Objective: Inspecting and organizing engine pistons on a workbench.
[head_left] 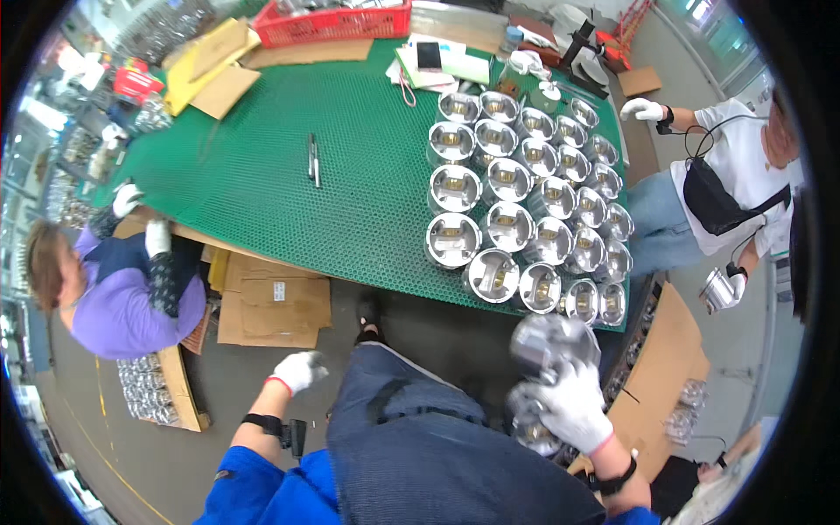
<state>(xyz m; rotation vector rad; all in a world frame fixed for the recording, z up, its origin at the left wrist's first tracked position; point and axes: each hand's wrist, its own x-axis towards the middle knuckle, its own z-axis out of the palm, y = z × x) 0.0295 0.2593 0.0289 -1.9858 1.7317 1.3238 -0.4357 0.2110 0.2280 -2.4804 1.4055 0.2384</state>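
Note:
My right hand, in a white glove, is closed on two shiny metal pistons just off the table's near right edge. The upper piston is blurred; the lower piston is partly covered by my fingers. On the green table mat beyond stand several rows of similar pistons, most with their hollow sides and pin bosses showing. My left hand, also white-gloved, hangs low in front of the table, fingers slightly blurred and loosely apart, with nothing visible in it.
The green mat bears two pens. A red crate, cardboard pieces and papers lie at the far side. A purple-clad person sits left; another person stands right, holding a piston. Cardboard boxes stand below right.

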